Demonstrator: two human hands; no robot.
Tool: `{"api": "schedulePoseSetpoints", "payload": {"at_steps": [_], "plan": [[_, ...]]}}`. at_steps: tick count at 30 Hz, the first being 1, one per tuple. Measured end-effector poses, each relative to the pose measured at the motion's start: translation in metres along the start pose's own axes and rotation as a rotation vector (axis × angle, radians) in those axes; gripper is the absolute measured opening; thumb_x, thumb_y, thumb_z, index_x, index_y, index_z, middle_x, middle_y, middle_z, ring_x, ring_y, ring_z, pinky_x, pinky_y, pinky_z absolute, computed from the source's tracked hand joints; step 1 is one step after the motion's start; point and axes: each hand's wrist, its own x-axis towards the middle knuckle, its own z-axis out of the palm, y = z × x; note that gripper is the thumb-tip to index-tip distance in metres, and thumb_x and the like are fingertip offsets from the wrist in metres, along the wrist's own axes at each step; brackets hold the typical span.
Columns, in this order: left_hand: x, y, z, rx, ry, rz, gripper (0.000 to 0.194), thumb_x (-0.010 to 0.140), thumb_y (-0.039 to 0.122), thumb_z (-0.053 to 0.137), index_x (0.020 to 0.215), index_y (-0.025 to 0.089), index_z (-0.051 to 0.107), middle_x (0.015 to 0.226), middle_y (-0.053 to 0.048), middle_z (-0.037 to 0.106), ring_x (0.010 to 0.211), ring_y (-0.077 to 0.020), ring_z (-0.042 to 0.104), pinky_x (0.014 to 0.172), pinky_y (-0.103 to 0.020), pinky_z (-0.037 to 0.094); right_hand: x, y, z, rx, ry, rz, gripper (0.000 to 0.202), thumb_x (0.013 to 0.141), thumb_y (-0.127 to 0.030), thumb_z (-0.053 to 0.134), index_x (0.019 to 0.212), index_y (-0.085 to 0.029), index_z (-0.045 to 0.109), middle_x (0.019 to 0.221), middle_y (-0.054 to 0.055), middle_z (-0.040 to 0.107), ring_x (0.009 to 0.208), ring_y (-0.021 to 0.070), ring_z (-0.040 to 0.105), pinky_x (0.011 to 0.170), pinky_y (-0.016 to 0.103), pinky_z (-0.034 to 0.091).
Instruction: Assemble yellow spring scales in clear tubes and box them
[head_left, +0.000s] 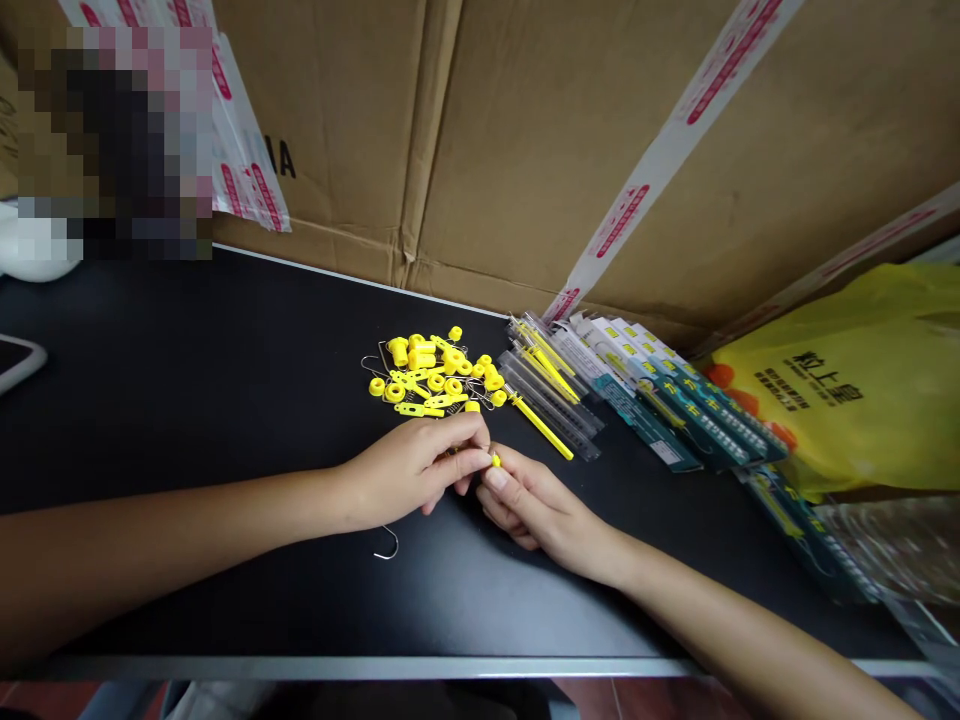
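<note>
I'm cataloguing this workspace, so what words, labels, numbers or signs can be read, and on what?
"粒上皇": yellow bag; the smaller lines beneath are too small to read.
"A": cardboard, with a partly hidden letter before it.
Red print on the tape: too small to read.
Lettering on the teal-and-white packages: too blurred to read.
</note>
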Motion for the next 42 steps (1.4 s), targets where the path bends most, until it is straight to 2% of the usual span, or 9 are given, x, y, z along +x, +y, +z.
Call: {"api": "schedulePoseSetpoints", "payload": {"at_steps": [6, 11, 14, 21, 24, 28, 30, 37, 42], "plan": [[-0.001, -0.002, 0.002, -0.049, -0.023, -0.025, 0.019, 0.096, 0.033, 0.04, 0.084, 0.02, 0.045, 0.067, 0.008, 0.051, 0.038, -0.0023, 0.041, 0.042, -0.016, 0.034, 0.0, -0.008, -0.001, -0.123, -0.001, -0.016, 0.031, 0.098, -0.045, 0.037, 0.093, -0.017, 0.048, 0.063, -0.007, 0.031, 0.05, 0.0058, 0.024, 0.04, 0.016, 0.024], [-0.002, 0.002, 0.001, 0.283, 0.029, 0.13, 0.019, 0.096, 0.031, 0.04, 0.084, 0.019, 0.049, 0.074, 0.004, 0.054, 0.061, -0.0087, 0.053, 0.061, -0.021, 0.04, -0.003, -0.011, 0.0, -0.089, -0.076, 0.056, 0.031, 0.098, -0.048, 0.034, 0.089, -0.019, 0.041, 0.064, -0.007, 0.031, 0.05, 0.0059, 0.023, 0.039, 0.016, 0.023], [-0.002, 0.004, 0.001, 0.364, 0.036, 0.156, 0.017, 0.096, 0.03, 0.041, 0.085, 0.02, 0.05, 0.078, 0.003, 0.056, 0.072, -0.0116, 0.055, 0.066, -0.022, 0.039, -0.005, -0.009, 0.001, -0.041, -0.101, 0.093, 0.032, 0.096, -0.05, 0.037, 0.082, -0.021, 0.036, 0.064, -0.007, 0.032, 0.05, 0.0056, 0.023, 0.04, 0.016, 0.023], [-0.002, 0.008, 0.002, 0.137, 0.019, 0.038, 0.015, 0.097, 0.03, 0.038, 0.089, 0.02, 0.044, 0.071, 0.006, 0.059, 0.051, -0.0066, 0.048, 0.058, -0.02, 0.039, -0.002, -0.005, 0.0, 0.087, 0.041, 0.109, 0.038, 0.097, -0.05, 0.027, 0.081, -0.02, 0.043, 0.061, -0.007, 0.02, 0.049, 0.0072, 0.015, 0.04, 0.017, 0.013], [-0.003, 0.007, 0.002, 0.106, 0.028, 0.026, 0.019, 0.098, 0.033, 0.035, 0.089, 0.02, 0.044, 0.071, 0.006, 0.056, 0.045, -0.0047, 0.046, 0.053, -0.02, 0.038, -0.002, -0.008, 0.002, -0.113, 0.083, 0.041, 0.037, 0.099, -0.048, 0.029, 0.084, -0.019, 0.048, 0.063, -0.006, 0.028, 0.05, 0.0075, 0.023, 0.043, 0.019, 0.021], [-0.004, 0.005, 0.004, 0.088, 0.01, -0.035, 0.021, 0.099, 0.033, 0.031, 0.087, 0.02, 0.043, 0.069, 0.007, 0.055, 0.041, -0.0039, 0.044, 0.048, -0.018, 0.037, -0.002, -0.01, 0.001, -0.468, 0.155, -0.095, 0.035, 0.101, -0.039, 0.029, 0.082, -0.018, 0.049, 0.072, -0.001, 0.045, 0.063, 0.01, 0.041, 0.06, 0.023, 0.035], [-0.004, 0.005, 0.004, 0.052, -0.007, -0.074, 0.022, 0.099, 0.034, 0.03, 0.086, 0.02, 0.042, 0.069, 0.007, 0.055, 0.039, -0.0035, 0.043, 0.045, -0.018, 0.037, -0.002, -0.009, -0.002, -0.608, 0.178, -0.139, 0.033, 0.101, -0.037, 0.03, 0.078, -0.019, 0.047, 0.072, -0.001, 0.048, 0.066, 0.0107, 0.044, 0.065, 0.024, 0.036], [-0.001, 0.007, 0.001, -0.059, -0.083, -0.205, 0.024, 0.097, 0.035, 0.032, 0.081, 0.019, 0.04, 0.066, 0.006, 0.057, 0.036, -0.0024, 0.038, 0.039, -0.015, 0.032, 0.002, -0.005, -0.016, -1.076, 0.21, -0.197, 0.031, 0.1, -0.034, 0.034, 0.074, -0.02, 0.045, 0.066, -0.001, 0.049, 0.057, 0.0114, 0.046, 0.056, 0.024, 0.033], [0.005, 0.003, -0.007, -0.228, -0.184, -0.336, 0.027, 0.096, 0.04, 0.033, 0.082, 0.019, 0.042, 0.056, 0.007, 0.049, 0.034, -0.0036, 0.032, 0.033, -0.014, 0.025, 0.002, -0.007, -0.023, -1.369, 0.267, -0.327, 0.032, 0.1, -0.032, 0.033, 0.075, -0.019, 0.05, 0.067, 0.002, 0.056, 0.058, 0.0127, 0.048, 0.055, 0.024, 0.031]]}}
